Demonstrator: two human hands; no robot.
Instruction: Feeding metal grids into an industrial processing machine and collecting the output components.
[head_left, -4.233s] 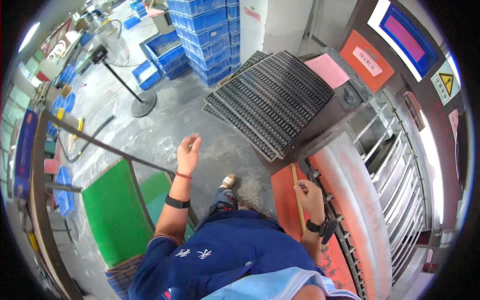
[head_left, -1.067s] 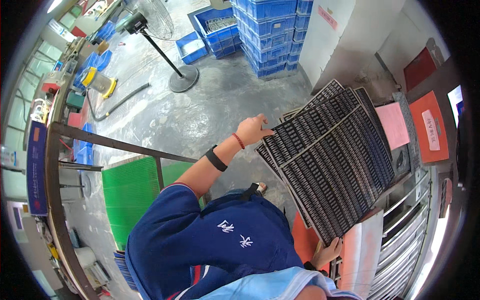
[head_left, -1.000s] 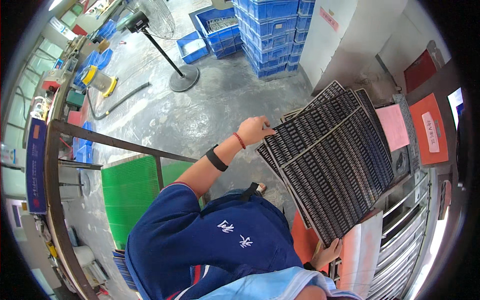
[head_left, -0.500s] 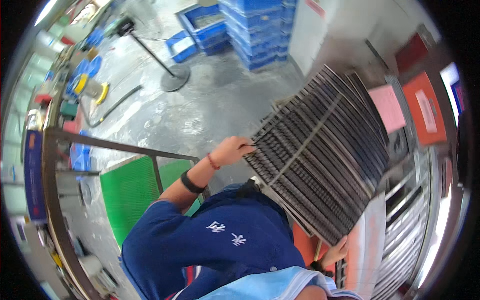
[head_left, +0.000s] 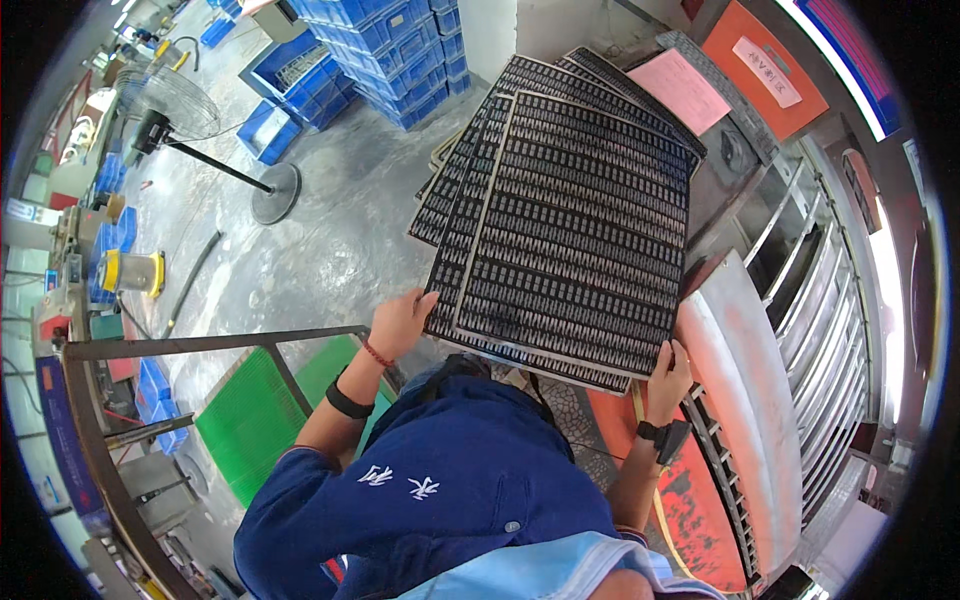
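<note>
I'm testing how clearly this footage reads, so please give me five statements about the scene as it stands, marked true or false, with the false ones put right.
1. The left hand is at the left edge of the dark patterned panels. True.
2. The right hand hangs well away from the panels. False: the right hand is at their near right corner.
3. A pink sheet lies to the right of the stacked blue crates. True.
4. The red bracelet is on the right wrist. False: the red bracelet is on the left wrist.
5. The green board is on the person's left. True.
</note>
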